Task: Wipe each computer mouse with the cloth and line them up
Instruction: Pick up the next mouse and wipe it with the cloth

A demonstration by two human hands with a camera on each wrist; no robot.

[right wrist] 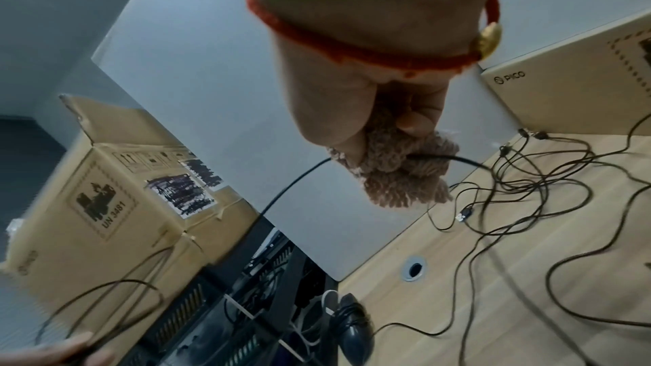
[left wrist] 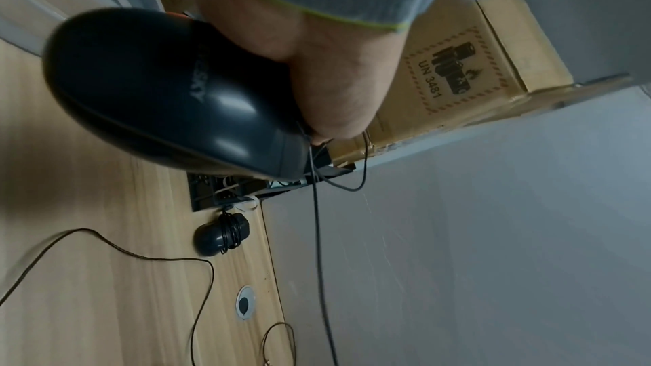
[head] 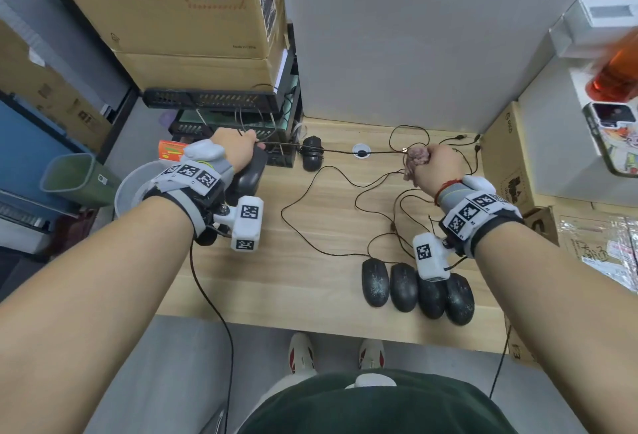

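Four mice (head: 417, 291) lined near desk (head: 276, 281) front edge.

"UN 3481" on cardboard box (head: 193, 12)

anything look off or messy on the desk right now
Yes. The cables lie in a loose tangle across the desk behind the four lined-up mice, which look speckled with dust. One wrapped mouse sits apart by the rack. The left hand holds a mouse; the right hand runs the cloth along its cord.
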